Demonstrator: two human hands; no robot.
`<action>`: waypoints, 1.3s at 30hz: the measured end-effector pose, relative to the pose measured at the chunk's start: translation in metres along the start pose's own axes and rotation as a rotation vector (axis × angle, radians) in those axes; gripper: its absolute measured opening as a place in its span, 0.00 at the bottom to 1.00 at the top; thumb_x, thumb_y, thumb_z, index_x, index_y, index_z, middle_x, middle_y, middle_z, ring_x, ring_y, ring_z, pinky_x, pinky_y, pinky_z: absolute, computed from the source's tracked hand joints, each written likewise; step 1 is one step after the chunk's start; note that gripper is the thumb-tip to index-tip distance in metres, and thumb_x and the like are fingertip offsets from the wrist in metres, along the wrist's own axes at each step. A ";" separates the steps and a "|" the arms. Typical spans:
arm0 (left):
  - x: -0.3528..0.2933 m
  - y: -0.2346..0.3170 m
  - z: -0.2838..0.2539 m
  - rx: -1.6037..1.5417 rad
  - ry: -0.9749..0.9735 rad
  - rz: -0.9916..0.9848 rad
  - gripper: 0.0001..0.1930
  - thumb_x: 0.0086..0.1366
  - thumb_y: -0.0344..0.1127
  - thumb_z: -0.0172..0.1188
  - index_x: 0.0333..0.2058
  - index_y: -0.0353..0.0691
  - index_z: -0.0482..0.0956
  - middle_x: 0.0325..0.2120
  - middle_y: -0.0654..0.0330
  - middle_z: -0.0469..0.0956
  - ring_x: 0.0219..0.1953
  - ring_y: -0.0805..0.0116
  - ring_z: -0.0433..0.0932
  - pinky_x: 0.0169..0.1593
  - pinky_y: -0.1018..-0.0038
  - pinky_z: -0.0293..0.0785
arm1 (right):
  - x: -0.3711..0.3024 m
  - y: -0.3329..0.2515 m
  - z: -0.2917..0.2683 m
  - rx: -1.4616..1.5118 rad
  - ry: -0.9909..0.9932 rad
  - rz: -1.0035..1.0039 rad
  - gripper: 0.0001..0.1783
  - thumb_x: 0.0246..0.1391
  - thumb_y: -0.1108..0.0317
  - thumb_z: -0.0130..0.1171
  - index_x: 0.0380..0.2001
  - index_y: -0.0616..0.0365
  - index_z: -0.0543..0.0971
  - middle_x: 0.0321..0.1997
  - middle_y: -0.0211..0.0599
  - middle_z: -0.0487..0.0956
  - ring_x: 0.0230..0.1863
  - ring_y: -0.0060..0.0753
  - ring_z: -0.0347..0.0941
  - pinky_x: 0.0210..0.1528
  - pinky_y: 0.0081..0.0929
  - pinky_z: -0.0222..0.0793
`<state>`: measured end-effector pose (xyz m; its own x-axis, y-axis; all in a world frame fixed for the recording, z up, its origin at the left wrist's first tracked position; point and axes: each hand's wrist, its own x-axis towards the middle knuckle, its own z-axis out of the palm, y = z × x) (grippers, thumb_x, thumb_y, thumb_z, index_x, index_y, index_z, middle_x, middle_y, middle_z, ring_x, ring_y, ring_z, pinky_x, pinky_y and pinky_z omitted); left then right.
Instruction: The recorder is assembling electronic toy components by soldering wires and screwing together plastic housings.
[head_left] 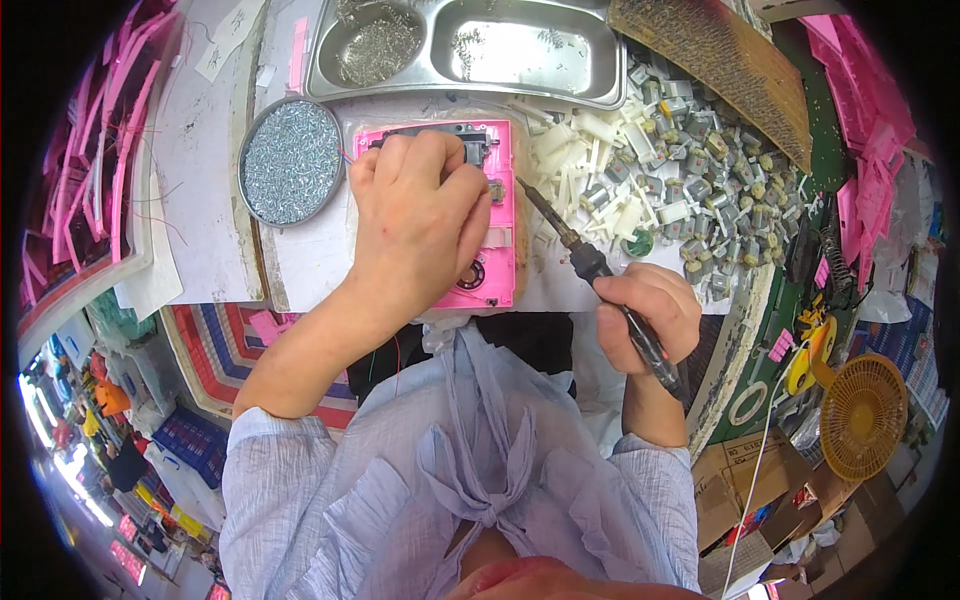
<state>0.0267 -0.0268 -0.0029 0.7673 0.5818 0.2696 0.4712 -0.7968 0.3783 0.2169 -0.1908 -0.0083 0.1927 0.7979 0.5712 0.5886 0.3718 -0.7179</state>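
Observation:
A pink plastic housing with black parts and a small round speaker-like part lies on the table in front of me. Over its middle and left side is my left hand, its fingers curled and closed. What those fingertips hold is hidden beneath the hand. A thin wire end pokes out beside its left edge. To the right of the housing, my right hand is wrapped around the black handle of a soldering iron. The iron's tip points up and left, close to the housing's right edge.
A round tin of small screws stands left of the housing. Behind is a metal tray holding small metal pieces. Many small motors and white plastic parts are heaped at right. Pink panels stack far left.

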 end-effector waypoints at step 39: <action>0.017 0.011 -0.002 0.106 -0.054 0.010 0.06 0.52 0.34 0.66 0.26 0.43 0.78 0.34 0.59 0.69 0.41 0.58 0.70 0.51 0.57 0.58 | -0.012 0.007 0.012 -0.021 -0.001 -0.028 0.13 0.46 0.76 0.66 0.38 0.60 0.82 0.17 0.31 0.72 0.14 0.32 0.67 0.19 0.28 0.61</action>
<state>0.0440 -0.0249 0.0079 0.7931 0.5665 0.2237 0.5046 -0.8168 0.2797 0.2094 -0.1917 -0.0250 0.1748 0.7880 0.5904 0.6102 0.3839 -0.6930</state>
